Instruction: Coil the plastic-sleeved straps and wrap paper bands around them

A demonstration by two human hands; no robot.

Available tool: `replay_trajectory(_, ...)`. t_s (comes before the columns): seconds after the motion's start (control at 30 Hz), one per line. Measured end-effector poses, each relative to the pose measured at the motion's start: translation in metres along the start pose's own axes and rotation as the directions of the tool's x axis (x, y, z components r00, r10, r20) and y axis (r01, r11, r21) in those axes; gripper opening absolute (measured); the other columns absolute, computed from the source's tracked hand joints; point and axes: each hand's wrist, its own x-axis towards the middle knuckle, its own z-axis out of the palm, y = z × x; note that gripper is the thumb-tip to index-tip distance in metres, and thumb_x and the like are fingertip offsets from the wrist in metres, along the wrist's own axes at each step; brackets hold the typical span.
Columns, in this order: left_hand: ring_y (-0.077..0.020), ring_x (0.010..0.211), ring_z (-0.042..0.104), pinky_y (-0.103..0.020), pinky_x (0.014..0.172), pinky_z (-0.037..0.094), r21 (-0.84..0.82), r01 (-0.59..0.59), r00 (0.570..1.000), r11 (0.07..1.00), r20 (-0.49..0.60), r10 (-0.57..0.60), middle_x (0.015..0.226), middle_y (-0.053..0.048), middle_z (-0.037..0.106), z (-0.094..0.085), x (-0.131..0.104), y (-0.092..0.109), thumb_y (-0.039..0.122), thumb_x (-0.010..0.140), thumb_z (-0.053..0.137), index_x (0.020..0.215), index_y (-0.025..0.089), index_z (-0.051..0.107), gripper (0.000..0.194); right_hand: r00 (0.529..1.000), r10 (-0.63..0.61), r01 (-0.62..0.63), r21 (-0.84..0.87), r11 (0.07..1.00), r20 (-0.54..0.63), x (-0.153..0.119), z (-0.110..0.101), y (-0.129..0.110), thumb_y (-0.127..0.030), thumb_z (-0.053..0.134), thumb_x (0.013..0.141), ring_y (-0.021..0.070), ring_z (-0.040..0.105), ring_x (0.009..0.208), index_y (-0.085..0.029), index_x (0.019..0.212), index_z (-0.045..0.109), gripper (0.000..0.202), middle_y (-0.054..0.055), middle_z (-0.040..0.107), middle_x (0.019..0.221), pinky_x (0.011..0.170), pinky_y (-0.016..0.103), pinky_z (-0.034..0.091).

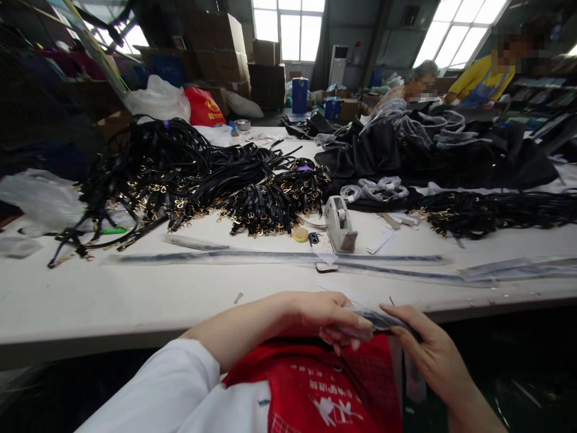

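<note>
Just past the table's front edge, my left hand (327, 316) is closed around a black strap in a clear plastic sleeve (376, 319). Thumb and fingers of my right hand (426, 343) pinch the same sleeved strap further right, and part of the plastic hangs down below that hand. On the table ahead lie long straps in clear sleeves (270, 258). A phone (321, 243) sits beside a grey tape dispenser (340, 225), with one sleeved strap running across it. A roll of yellowish tape (300, 234) is to the phone's left.
Black straps with gold buckles and clasps (256, 207) are heaped on the white table (171, 300). Black bags (433, 156) with wrapped handles are piled at the right. More straps (496, 210) lie at the right. Two people work behind the pile; cartons (220, 48) stand at the back.
</note>
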Motion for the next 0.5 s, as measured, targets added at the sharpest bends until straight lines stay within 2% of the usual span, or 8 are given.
replay_trajectory(0.07,-0.0053,0.035,0.03,-0.023,0.05,0.045,-0.051,0.006,0.999,0.999,0.042,-0.004,0.041,0.008,0.04,-0.002,0.0,0.0,0.054,0.079,0.068,0.073,0.014,0.064,0.04,0.995,0.028,-0.027,0.012,1.0,-0.093,-0.001,-0.002,-0.001,-0.041,0.056,0.092,0.0234,0.064,0.104,-0.029,0.113,0.069,0.028,0.005,0.071,0.111,0.09,0.031,0.052)
replay_trajectory(0.1,-0.0047,0.035,0.031,-0.022,0.049,0.045,-0.057,-0.001,0.999,0.998,0.048,0.003,0.042,0.008,0.043,-0.004,0.0,0.0,0.052,0.077,0.071,0.075,0.014,0.064,0.038,0.995,0.051,-0.049,0.03,0.998,-0.08,-0.001,-0.003,-0.004,-0.042,0.055,0.092,0.0237,0.064,0.105,-0.028,0.111,0.07,0.027,0.005,0.071,0.11,0.091,0.031,0.051)
replay_trajectory(0.2,-0.0041,0.038,0.038,-0.019,0.043,0.039,-0.028,-0.024,0.999,0.999,0.03,0.025,0.054,0.005,0.054,-0.007,0.001,0.0,0.043,0.067,0.082,0.079,0.015,0.062,0.036,0.97,0.13,-0.156,0.115,0.981,0.207,0.005,-0.009,-0.016,-0.046,0.047,0.096,0.0233,0.065,0.094,-0.025,0.102,0.071,0.032,0.005,0.072,0.1,0.086,0.032,0.052)
replay_trajectory(0.27,-0.0049,0.04,0.041,-0.018,0.039,0.034,0.01,-0.022,0.999,1.0,0.031,0.022,0.055,0.005,0.054,-0.008,0.002,0.0,0.041,0.065,0.083,0.078,0.015,0.061,0.037,0.89,0.153,-0.246,0.171,0.954,0.43,0.01,-0.01,-0.02,-0.048,0.04,0.098,0.0221,0.065,0.083,-0.023,0.092,0.07,0.039,0.005,0.071,0.089,0.079,0.031,0.052)
replay_trajectory(0.3,-0.0051,0.039,0.041,-0.018,0.038,0.033,0.021,-0.019,0.999,1.0,0.038,0.018,0.054,0.005,0.053,-0.009,0.002,0.0,0.041,0.065,0.083,0.075,0.015,0.06,0.037,0.862,0.154,-0.276,0.193,0.941,0.482,0.012,-0.009,-0.021,-0.049,0.039,0.098,0.0215,0.064,0.079,-0.022,0.088,0.068,0.041,0.004,0.07,0.084,0.076,0.031,0.052)
replay_trajectory(0.33,-0.005,0.038,0.04,-0.018,0.037,0.032,0.021,-0.024,0.999,0.999,0.044,0.024,0.053,0.005,0.052,-0.01,0.003,0.0,0.042,0.066,0.082,0.073,0.015,0.059,0.037,0.861,0.16,-0.293,0.214,0.932,0.483,0.013,-0.006,-0.019,-0.05,0.04,0.098,0.021,0.062,0.077,-0.022,0.085,0.067,0.041,0.004,0.069,0.082,0.075,0.031,0.051)
replay_trajectory(0.4,-0.0044,0.037,0.037,-0.019,0.037,0.029,-0.015,-0.082,0.996,0.997,0.023,0.082,0.053,0.004,0.054,-0.012,0.005,0.0,0.045,0.07,0.079,0.07,0.014,0.059,0.037,0.907,0.194,-0.308,0.276,0.91,0.374,0.014,0.008,-0.015,-0.053,0.043,0.096,0.0194,0.058,0.074,-0.021,0.082,0.064,0.041,0.003,0.065,0.078,0.071,0.029,0.05)
replay_trajectory(0.5,-0.0044,0.036,0.036,-0.02,0.04,0.03,-0.124,-0.208,0.978,0.97,-0.037,0.205,0.048,0.004,0.052,-0.012,0.011,0.001,0.044,0.069,0.079,0.067,0.012,0.059,0.038,0.942,0.25,-0.327,0.437,0.838,0.225,0.012,0.043,-0.012,-0.063,0.039,0.094,0.0158,0.052,0.064,-0.021,0.088,0.064,0.049,0.002,0.059,0.072,0.06,0.026,0.048)
